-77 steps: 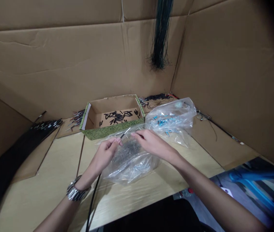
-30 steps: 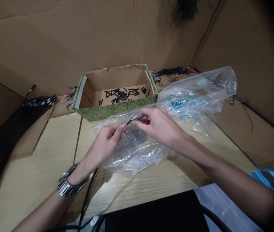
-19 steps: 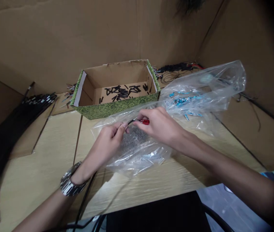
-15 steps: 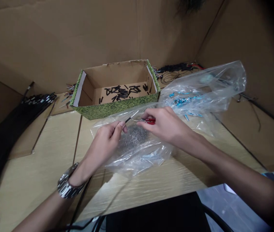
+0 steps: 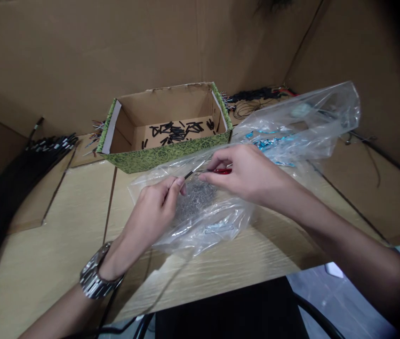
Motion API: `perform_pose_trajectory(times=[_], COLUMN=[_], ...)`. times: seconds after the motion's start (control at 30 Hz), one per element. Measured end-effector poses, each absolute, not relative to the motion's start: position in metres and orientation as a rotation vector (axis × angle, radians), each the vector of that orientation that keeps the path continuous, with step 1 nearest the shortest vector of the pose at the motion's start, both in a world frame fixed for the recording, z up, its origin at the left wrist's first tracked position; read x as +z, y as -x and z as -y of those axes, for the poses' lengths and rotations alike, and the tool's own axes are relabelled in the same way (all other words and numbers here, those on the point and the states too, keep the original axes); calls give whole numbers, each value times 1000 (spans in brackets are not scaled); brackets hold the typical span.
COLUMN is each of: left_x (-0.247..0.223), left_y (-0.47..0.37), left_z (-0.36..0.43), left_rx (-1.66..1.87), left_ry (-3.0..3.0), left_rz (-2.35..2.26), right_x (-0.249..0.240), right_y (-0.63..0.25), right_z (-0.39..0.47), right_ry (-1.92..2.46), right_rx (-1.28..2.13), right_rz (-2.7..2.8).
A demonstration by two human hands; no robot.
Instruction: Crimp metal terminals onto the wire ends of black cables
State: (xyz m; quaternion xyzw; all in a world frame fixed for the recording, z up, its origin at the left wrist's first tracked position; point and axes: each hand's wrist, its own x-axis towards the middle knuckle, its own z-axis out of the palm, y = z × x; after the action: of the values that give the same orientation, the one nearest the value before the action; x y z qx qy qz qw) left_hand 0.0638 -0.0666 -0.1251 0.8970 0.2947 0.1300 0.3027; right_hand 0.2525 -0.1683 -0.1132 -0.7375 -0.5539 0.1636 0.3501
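Between the fingertips of my left hand (image 5: 163, 197) is a short black cable piece (image 5: 188, 174), tilted up to the right. My right hand (image 5: 244, 169) is closed around a small red-handled tool (image 5: 224, 171); its working end is too small to make out, close to the cable's tip. Both hands are over a clear plastic bag (image 5: 214, 226) that lies on the table with a heap of fine silvery wire scraps (image 5: 196, 200). Behind them stands an open cardboard box (image 5: 164, 155) with green patterned sides, with many short black pieces (image 5: 177, 132) on its floor.
Another clear bag (image 5: 327, 113) with blue foil-like scraps (image 5: 270, 141) lies to the right. A thick bundle of black cables (image 5: 12, 183) runs along the left side. Cardboard walls (image 5: 150, 42) surround the table (image 5: 76, 207). Loose cables (image 5: 249, 101) lie behind the box.
My right hand has shifted slightly up and right with the red-handled tool. My left hand keeps its hold on the black cable piece. The view has shifted a little.
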Motion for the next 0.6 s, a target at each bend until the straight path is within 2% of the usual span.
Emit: perform_pose_trajectory(times=[0.23, 0.5, 0.6], left_x=[-126, -122, -119], left_y=[-64, -62, -62], left_z=[68, 64, 62], left_rx=[342, 438, 411], left_ry=[-2408, -2397, -2382], left_rz=[-775, -796, -803], right_x=[-109, -139, -135], right_y=[-241, -249, -254], right_z=[160, 159, 167], right_ry=[2011, 2110, 2133], right_rx=[336, 232, 240], right_rz=[1495, 1587, 1528])
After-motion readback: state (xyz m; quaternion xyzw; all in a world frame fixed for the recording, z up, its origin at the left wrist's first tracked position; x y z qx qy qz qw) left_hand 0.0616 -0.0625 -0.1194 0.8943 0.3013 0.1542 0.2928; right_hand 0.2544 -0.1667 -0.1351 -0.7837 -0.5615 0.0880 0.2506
